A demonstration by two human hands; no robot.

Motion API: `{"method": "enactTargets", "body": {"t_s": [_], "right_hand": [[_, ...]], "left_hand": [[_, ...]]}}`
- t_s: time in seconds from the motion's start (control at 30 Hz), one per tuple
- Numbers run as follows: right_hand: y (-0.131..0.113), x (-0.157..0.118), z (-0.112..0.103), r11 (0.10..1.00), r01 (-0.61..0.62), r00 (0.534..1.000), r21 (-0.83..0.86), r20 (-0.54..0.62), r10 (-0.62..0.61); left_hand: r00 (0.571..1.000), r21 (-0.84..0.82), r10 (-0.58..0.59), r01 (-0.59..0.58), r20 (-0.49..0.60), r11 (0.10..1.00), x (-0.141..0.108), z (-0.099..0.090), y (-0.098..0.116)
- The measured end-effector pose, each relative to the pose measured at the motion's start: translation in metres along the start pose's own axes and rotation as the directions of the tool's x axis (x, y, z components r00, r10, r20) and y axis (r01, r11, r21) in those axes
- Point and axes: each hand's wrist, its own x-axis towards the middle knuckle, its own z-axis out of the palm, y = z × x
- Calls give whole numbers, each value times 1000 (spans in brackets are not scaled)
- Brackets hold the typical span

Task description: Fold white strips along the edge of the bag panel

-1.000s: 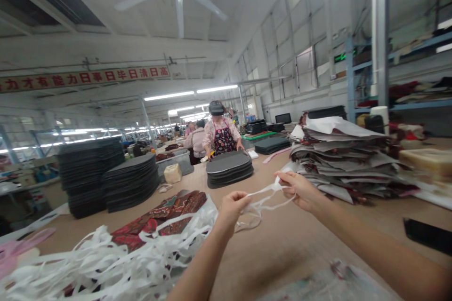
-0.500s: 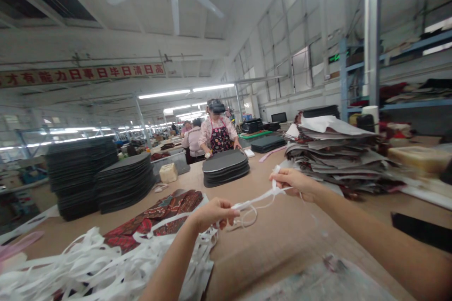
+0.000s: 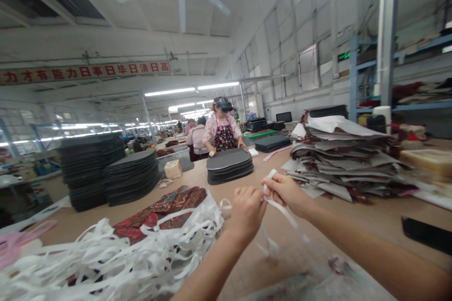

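A narrow white fabric strip (image 3: 287, 216) runs between my hands, and its loose end hangs down over the table, blurred. My left hand (image 3: 247, 207) is closed on the strip, back of the hand towards me. Touching it, my right hand (image 3: 284, 190) pinches the same strip, a short piece of which sticks up above the thumb and fingers. A tangled heap of white strips (image 3: 141, 263) lies to the left of my left forearm. Behind that heap is red and brown patterned fabric (image 3: 158, 211).
Across the table (image 3: 197, 183) a co-worker (image 3: 226, 131) stands at a stack of dark grey rounded panels (image 3: 229, 167). Taller dark stacks (image 3: 132, 178) rise at the left. Piled layered sheets (image 3: 346, 155) stand at the right, with a black flat piece (image 3: 427, 235) nearer me.
My left hand has moved right and up to meet my right hand. The strip was stretched between them and now hangs below. The view has shifted slightly left.
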Motion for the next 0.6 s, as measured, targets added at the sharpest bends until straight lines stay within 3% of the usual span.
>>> {"method": "enactTargets", "body": {"t_s": [0.1,0.23,0.33,0.43,0.5,0.6], "right_hand": [[5,4,-8,998,-52,999,37,-14,53],[11,5,-7,989,-115,993,93,6,115],[10,-1,2,977,-138,990,164,62,129],[5,-11,7,957,-178,963,228,242,121],[3,-17,10,961,-208,927,180,350,135],[4,-22,14,985,-167,927,44,347,142]], "left_hand": [[998,-112,-20,13,-67,994,-3,-2,-4],[979,-337,-160,110,-124,935,0,-5,-13],[953,-516,-295,220,-66,828,3,-4,-21],[924,-653,-381,309,34,691,3,-3,-27],[903,-711,-421,350,83,610,1,-2,-29],[876,-770,-466,382,126,511,-1,0,-30]]}}
